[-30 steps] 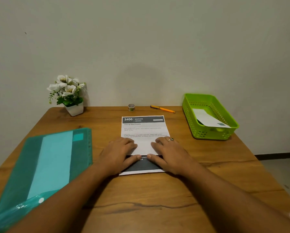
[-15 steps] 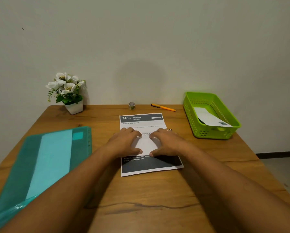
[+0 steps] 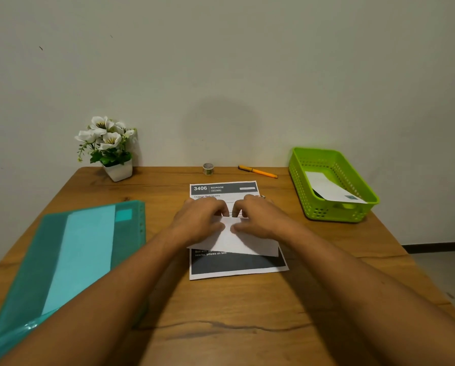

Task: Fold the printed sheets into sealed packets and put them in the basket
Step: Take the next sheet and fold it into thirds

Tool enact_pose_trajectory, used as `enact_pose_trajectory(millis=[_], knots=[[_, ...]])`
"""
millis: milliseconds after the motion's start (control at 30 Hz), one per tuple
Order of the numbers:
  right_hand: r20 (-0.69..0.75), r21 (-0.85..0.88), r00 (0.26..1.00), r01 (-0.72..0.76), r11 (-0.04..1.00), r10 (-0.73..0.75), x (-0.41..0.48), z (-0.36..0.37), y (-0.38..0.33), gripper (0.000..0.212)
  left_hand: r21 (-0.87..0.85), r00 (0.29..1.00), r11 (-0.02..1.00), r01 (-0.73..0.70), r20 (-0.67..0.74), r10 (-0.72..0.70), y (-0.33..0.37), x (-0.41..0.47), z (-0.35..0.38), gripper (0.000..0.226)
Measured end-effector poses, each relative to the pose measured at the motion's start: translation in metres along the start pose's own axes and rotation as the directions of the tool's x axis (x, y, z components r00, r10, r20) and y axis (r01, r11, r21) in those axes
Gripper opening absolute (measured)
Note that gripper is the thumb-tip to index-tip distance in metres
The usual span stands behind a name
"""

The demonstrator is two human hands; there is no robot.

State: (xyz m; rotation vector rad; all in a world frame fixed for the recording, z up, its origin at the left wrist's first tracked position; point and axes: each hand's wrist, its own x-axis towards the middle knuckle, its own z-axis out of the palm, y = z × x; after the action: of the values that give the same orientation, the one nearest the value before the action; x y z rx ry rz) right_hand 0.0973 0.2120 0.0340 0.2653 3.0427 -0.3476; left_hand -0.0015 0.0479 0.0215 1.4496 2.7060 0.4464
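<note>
The green basket at the table's right is already holding one packet — a start. The printed sheet is lying mid-table, barely folded and unsealed — the left hand and right hand are both pinching its white flap.

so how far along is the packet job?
Done: one packet lies in the basket. In hand: left hand and right hand pinch a white flap of the sheet, fold unfinished. Left: finish folding, seal it (tape sits untouched at the back), basket it; the folder shows more paper.
</note>
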Motion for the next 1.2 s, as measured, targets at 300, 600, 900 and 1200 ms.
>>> enact_pose_trajectory(millis=[300, 600, 900, 1200], knots=[[-0.187, 0.19, 0.979, 0.118, 0.975, -0.082, -0.009, -0.012, -0.013, 0.022, -0.093, 0.976, 0.989, -0.117, -0.196, 0.097, 0.006, -0.005, -0.034, 0.011], [-0.291, 0.321, 0.955, 0.161, 0.933, -0.065, -0.016, -0.025, -0.012, 0.03, -0.731, 0.957, 0.682, -0.006, -0.201, -0.208, -0.014, -0.017, -0.06, 0.008], [-0.607, 0.558, 0.794, 0.432, 0.708, -0.006, -0.011, -0.077, -0.055, 0.023, -0.635, 0.887, 0.717, -0.288, -0.459, -0.05, 0.022, -0.012, -0.139, 0.011], [-0.642, 0.522, 0.767, 0.453, 0.723, -0.017, -0.015, -0.08, -0.055, 0.025, -0.596, 0.854, 0.738, -0.316, -0.517, -0.052, 0.028, -0.013, -0.141, 0.017]])
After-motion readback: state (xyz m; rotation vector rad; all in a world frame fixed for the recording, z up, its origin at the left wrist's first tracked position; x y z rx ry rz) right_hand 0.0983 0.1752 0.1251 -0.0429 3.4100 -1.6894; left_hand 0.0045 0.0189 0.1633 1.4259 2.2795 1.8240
